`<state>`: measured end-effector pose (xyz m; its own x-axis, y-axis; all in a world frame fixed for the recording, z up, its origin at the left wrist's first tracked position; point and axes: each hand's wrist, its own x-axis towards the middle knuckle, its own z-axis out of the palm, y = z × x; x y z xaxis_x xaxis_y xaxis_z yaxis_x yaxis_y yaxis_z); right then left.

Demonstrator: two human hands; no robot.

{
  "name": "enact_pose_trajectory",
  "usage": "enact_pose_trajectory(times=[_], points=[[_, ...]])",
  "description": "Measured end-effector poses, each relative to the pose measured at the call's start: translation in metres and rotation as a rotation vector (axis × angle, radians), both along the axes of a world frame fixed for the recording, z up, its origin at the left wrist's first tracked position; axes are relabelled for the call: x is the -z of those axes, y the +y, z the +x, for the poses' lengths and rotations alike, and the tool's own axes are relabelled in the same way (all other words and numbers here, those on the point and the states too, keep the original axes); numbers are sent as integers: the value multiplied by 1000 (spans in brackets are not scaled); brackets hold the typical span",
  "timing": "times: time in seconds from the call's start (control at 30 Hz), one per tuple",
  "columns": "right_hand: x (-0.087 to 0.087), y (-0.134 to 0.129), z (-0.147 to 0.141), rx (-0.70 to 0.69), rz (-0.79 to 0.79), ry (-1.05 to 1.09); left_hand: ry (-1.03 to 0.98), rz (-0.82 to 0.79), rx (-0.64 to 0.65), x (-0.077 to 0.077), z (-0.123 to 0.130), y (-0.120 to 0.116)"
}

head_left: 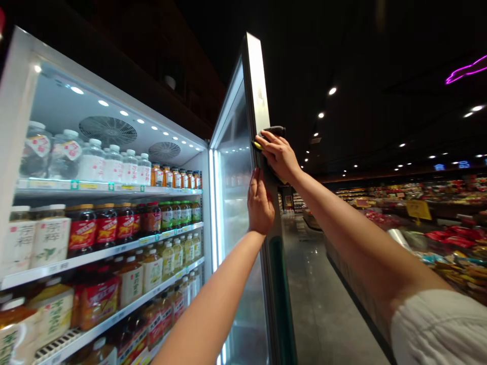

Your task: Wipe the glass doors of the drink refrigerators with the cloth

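My right hand [277,155] presses a dark grey cloth [273,132] against the upper part of an open glass cooler door's metal frame [257,86]. A small yellow edge [257,146] shows beside the fingertips, and I cannot tell what it belongs to. Lower down, my left hand [261,204] lies flat against the door's edge with its fingers pointing up, holding nothing I can see. A white sleeve [437,329] covers my right upper arm.
To the left, the lit cooler's shelves [106,190] hold rows of bottled water, juices and teas. Fans sit in its ceiling. To the right, a polished aisle floor [315,299] runs beside a display of packaged goods [452,248] with a yellow sign [418,210].
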<state>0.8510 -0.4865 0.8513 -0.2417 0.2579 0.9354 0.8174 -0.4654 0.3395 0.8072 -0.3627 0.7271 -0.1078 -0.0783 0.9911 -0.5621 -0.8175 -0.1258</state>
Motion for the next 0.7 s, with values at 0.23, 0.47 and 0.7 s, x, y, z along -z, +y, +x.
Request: enact_pose_trajectory(times=[0.23, 0.47, 0.7], points=[[87, -20, 2, 53, 53, 146, 304, 187, 130, 77, -4, 7], [204, -34, -32, 147, -99, 255, 526, 412, 98, 149, -32, 39], [153, -16, -28, 171, 43, 312, 569, 332, 45, 153, -37, 31]])
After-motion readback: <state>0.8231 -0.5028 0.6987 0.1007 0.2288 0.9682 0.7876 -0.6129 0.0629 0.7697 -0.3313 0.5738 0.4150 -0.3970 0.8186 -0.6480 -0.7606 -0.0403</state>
